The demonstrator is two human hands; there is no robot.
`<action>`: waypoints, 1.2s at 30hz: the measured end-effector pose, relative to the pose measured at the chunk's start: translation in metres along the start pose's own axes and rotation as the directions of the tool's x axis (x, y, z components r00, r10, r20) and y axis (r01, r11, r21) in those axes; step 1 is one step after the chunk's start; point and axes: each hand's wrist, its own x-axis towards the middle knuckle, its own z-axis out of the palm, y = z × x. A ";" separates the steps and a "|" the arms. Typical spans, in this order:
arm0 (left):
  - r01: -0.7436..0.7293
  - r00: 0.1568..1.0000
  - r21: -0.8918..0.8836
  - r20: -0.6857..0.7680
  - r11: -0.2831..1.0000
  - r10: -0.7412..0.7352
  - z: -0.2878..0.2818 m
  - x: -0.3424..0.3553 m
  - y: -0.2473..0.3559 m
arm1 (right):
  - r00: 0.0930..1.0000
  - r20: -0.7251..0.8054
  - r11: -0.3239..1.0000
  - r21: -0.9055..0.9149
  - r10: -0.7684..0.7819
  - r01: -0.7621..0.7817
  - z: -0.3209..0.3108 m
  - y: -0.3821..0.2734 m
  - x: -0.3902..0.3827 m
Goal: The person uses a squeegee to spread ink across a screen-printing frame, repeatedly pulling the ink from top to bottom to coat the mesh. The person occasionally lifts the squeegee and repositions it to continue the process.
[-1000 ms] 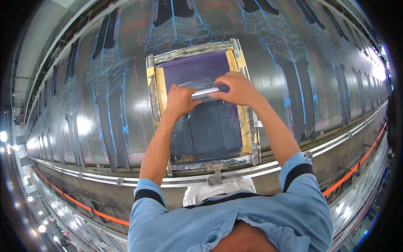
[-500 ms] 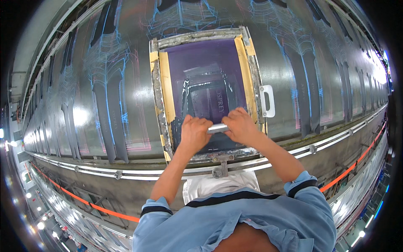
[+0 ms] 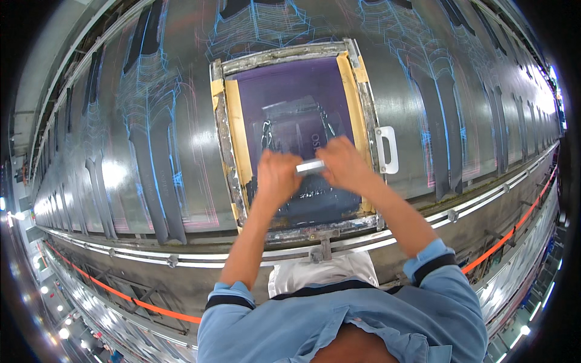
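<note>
Both of my hands grip the pale metal handle of a squeegee (image 3: 310,167) over a screen-printing frame (image 3: 284,54). My left hand (image 3: 278,176) wraps round its left end, my right hand (image 3: 345,164) round its right end. Purple mesh (image 3: 290,85) fills the frame, with yellow tape (image 3: 235,121) along its sides. Dark, wet-looking ink (image 3: 302,206) lies on the mesh on the near side of the squeegee, and shiny streaks of it show beyond my hands. The squeegee's blade is mostly hidden beneath my hands.
A long dark table (image 3: 200,133) runs left and right, carrying rows of dark cut pieces (image 3: 158,181) among blue and pink lines. A white handle (image 3: 387,150) sticks out from the frame's right side. Along the near edge runs a metal rail (image 3: 417,232), with an orange strip (image 3: 139,296) below it.
Both hands and the squeegee have moved a little away from my body across the mesh, showing more of the inked area on the near side. The frame remains in place on the table.
</note>
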 end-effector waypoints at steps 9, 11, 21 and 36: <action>-0.040 0.999 0.101 0.023 0.994 0.038 -0.019 0.018 -0.003 | 0.998 -0.047 0.998 -0.026 -0.052 0.051 -0.015 0.007 0.013; -0.028 1.000 0.118 0.005 0.993 0.028 -0.026 0.061 -0.030 | 0.999 -0.030 0.997 -0.070 -0.044 0.042 -0.026 0.032 0.060; 0.029 0.999 0.156 0.041 0.987 -0.036 -0.018 0.099 -0.056 | 0.996 0.000 0.995 0.043 0.085 -0.085 -0.023 0.049 0.101; 0.018 0.998 0.040 -0.060 0.999 -0.016 0.001 -0.073 0.048 | 0.517 -0.518 0.700 0.256 0.682 -0.667 -0.019 0.097 -0.045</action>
